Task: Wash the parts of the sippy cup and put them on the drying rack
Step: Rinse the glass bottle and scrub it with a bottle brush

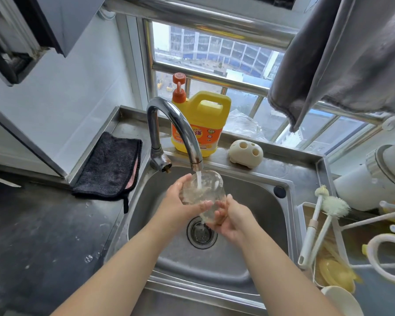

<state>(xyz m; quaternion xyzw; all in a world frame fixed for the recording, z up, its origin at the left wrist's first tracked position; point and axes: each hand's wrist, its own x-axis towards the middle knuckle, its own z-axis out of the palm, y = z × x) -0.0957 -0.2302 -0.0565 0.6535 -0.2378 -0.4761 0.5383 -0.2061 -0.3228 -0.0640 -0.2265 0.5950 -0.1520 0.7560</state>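
Under the running tap (pixel 176 131), over the middle of the steel sink (pixel 271 215), I hold the clear cup body (pixel 203 190) of the sippy cup in both hands. My left hand (pixel 180 201) wraps the cup's left wall, fingers curled round it and the thumb across the near side; my right hand (pixel 226 215) cups its lower near end, fingers curled against the base region, though the glare of water hides exactly where each fingertip sits. The stream strikes the cup's upper part and runs off its lower end toward the drain (pixel 201 232) directly below. The cup's long axis runs from far and slightly left, close to the spout, to near and slightly right, tilted downward toward me; I cannot tell for certain which end is the mouth, since the wall is transparent and wet. Risks from here, as I judge them: the wet, smooth wall may slip out of my grip and drop into the basin; water deflecting off the curved wall may splash onto the counter (pixel 55 236) at left, already beaded with drops; and carrying the cup rightward to the drying rack (pixel 342 226) could knock the two white brushes (pixel 324 213) leaning at the rack's near-left edge. The yellow detergent jug (pixel 205 124) stands behind the tap, well apart from my hands.
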